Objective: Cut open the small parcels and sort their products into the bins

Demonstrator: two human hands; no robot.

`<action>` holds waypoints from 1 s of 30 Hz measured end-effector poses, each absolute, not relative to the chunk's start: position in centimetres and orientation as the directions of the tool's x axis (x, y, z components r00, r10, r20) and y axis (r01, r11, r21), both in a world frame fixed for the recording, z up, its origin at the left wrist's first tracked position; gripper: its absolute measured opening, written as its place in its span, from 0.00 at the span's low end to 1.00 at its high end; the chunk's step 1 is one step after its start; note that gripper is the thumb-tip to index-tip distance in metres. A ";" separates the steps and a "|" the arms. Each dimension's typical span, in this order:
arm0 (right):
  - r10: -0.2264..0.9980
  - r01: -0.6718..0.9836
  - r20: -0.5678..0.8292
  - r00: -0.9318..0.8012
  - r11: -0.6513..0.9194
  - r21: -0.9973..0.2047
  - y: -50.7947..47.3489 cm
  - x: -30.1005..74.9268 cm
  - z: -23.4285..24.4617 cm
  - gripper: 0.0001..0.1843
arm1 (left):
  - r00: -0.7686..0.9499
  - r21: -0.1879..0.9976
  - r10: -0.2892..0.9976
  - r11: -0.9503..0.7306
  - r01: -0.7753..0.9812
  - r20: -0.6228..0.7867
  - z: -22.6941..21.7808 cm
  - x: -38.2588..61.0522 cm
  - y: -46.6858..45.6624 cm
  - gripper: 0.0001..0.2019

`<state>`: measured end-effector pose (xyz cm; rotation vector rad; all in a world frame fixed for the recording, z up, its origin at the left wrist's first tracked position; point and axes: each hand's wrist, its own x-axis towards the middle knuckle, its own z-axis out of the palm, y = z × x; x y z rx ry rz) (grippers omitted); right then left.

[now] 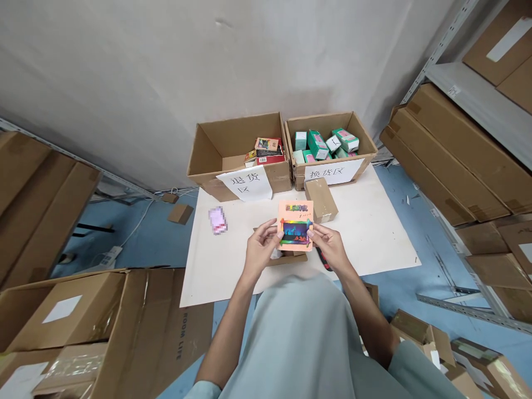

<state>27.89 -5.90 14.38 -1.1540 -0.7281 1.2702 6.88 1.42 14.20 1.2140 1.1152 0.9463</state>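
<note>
A flat peach-coloured pack with a rainbow-framed dark picture on its front is held upright between both hands. My left hand pinches its left edge with thumb and fingers. On the opposite edge, my right hand grips it the same way. Below the pack, partly hidden by it and my left hand, lies a small open cardboard box. A closed small carton rests just behind the pack. Beside my right hand, a black and red object is mostly covered.
At the table's back stand a left open carton holding several small packs and a right open carton holding green boxes, both with paper signs. A pixelated pink item lies left. Shelves with cartons flank the table.
</note>
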 end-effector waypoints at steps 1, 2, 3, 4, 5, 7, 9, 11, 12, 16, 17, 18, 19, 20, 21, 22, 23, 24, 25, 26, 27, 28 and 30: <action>0.971 -0.352 -0.165 0.176 -0.095 -0.931 -5.9 28.1 14.8 0.33 | 0.253 0.987 0.955 0.159 0.004 -0.154 14.8 6.5 1.6 0.33; 0.975 -0.359 -0.156 0.158 -0.090 -0.929 -5.9 28.3 15.2 0.32 | 0.282 0.985 0.945 0.174 -0.012 -0.164 15.4 6.3 1.7 0.32; 0.978 -0.361 -0.144 0.154 -0.080 -0.929 -5.9 28.4 15.5 0.32 | 0.299 0.984 0.940 0.177 -0.021 -0.163 15.9 6.1 1.6 0.31; 0.978 -0.357 -0.131 0.160 -0.066 -0.932 -5.8 28.5 15.7 0.31 | 0.305 0.985 0.940 0.172 -0.025 -0.156 16.4 6.1 1.6 0.30; 0.978 -0.352 -0.121 0.171 -0.054 -0.935 -5.7 28.6 15.9 0.31 | 0.305 0.986 0.941 0.163 -0.027 -0.147 16.8 6.1 1.5 0.29; 0.974 -0.337 -0.114 0.195 -0.042 -0.940 -5.5 28.7 16.0 0.31 | 0.298 0.989 0.946 0.144 -0.025 -0.130 17.4 6.3 1.2 0.29; 0.970 -0.319 -0.116 0.215 -0.042 -0.947 -5.4 28.7 16.1 0.32 | 0.295 0.993 0.950 0.115 -0.016 -0.105 17.7 6.4 1.1 0.29; 0.968 -0.288 -0.106 0.229 -0.037 -0.957 -5.4 28.9 16.3 0.31 | 0.294 0.998 0.954 0.060 0.005 -0.059 18.0 6.4 1.0 0.27; 0.968 -0.264 -0.090 0.233 -0.026 -0.964 -5.5 28.9 16.4 0.31 | 0.291 1.000 0.957 0.016 0.022 -0.022 18.2 6.4 0.9 0.25; 0.974 -0.130 0.042 0.222 0.072 -0.989 -6.0 29.3 17.4 0.22 | 0.269 0.953 0.938 -0.265 0.149 0.219 19.5 6.1 0.6 0.11; 0.974 -0.096 0.076 0.215 0.098 -0.990 -6.1 29.3 17.7 0.20 | 0.271 0.926 0.922 -0.332 0.180 0.278 19.9 6.1 0.5 0.08; 0.972 -0.069 0.104 0.209 0.121 -0.990 -6.2 29.4 18.0 0.18 | 0.275 0.901 0.905 -0.384 0.204 0.324 20.2 6.0 0.4 0.07; 0.971 -0.049 0.126 0.204 0.138 -0.989 -6.2 29.4 18.3 0.16 | 0.275 0.881 0.893 -0.419 0.219 0.356 20.5 6.0 0.4 0.08; 0.969 -0.036 0.141 0.202 0.151 -0.988 -6.2 29.4 18.6 0.15 | 0.272 0.870 0.886 -0.438 0.226 0.376 20.7 6.0 0.3 0.10; 0.968 -0.027 0.151 0.200 0.159 -0.987 -6.3 29.4 18.8 0.15 | 0.266 0.865 0.884 -0.446 0.231 0.385 20.8 6.0 0.2 0.10; 0.966 -0.021 0.159 0.202 0.166 -0.986 -6.3 29.4 18.9 0.14 | 0.262 0.863 0.884 -0.448 0.232 0.388 20.8 6.0 0.2 0.11; 0.965 -0.014 0.165 0.203 0.172 -0.985 -6.2 29.4 19.0 0.14 | 0.258 0.864 0.885 -0.447 0.231 0.388 20.8 6.1 0.1 0.10; 0.964 -0.007 0.171 0.206 0.176 -0.984 -6.2 29.4 19.0 0.14 | 0.256 0.868 0.887 -0.442 0.227 0.384 20.7 6.1 0.0 0.10; 0.962 0.002 0.174 0.211 0.177 -0.984 -6.2 29.4 18.9 0.14 | 0.251 0.876 0.891 -0.432 0.214 0.378 20.6 6.1 0.0 0.09; 0.961 0.012 0.172 0.215 0.174 -0.985 -6.2 29.4 18.7 0.14 | 0.241 0.889 0.899 -0.414 0.195 0.366 20.5 6.2 -0.1 0.07; 0.960 0.023 0.164 0.225 0.163 -0.986 -6.2 29.5 18.5 0.15 | 0.222 0.905 0.911 -0.388 0.172 0.349 20.4 6.2 -0.2 0.07; 0.959 0.028 0.148 0.241 0.146 -0.989 -6.2 29.4 18.2 0.15 | 0.202 0.922 0.924 -0.357 0.150 0.325 20.3 6.2 -0.3 0.09; 0.957 0.003 0.092 0.276 0.095 -0.996 -6.3 29.3 17.7 0.20 | 0.184 0.948 0.946 -0.292 0.130 0.266 20.2 6.1 -0.3 0.13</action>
